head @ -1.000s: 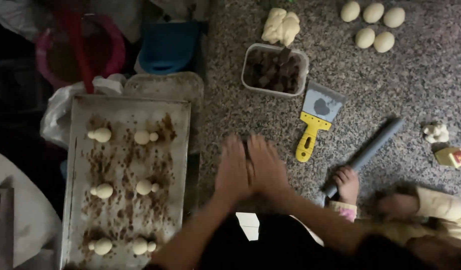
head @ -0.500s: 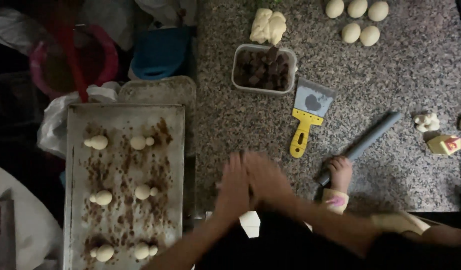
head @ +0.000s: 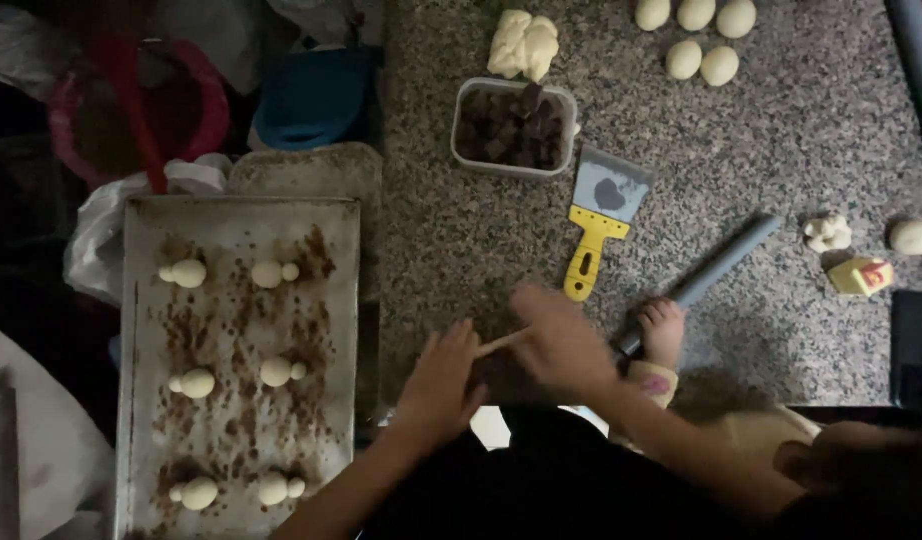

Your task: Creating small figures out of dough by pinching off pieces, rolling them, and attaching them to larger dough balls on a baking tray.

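Head view: hands (head: 441,385) (head: 561,340) rolling dough (beside tray (head: 141,360)).

Left hand (head: 443,378) and right hand (head: 559,340) roll a thin dough strand (head: 501,342) on bench (head: 461,240), just right of baking tray (head: 141,330), below yellow scraper (head: 593,230).

Single head cam, looks straight down from above the person; mid distance, takes in the speckled counter (head: 781,150) on the right and the baking tray (head: 141,360) on the left; person's own arms enter from the bottom edge; no second view to overlap with.
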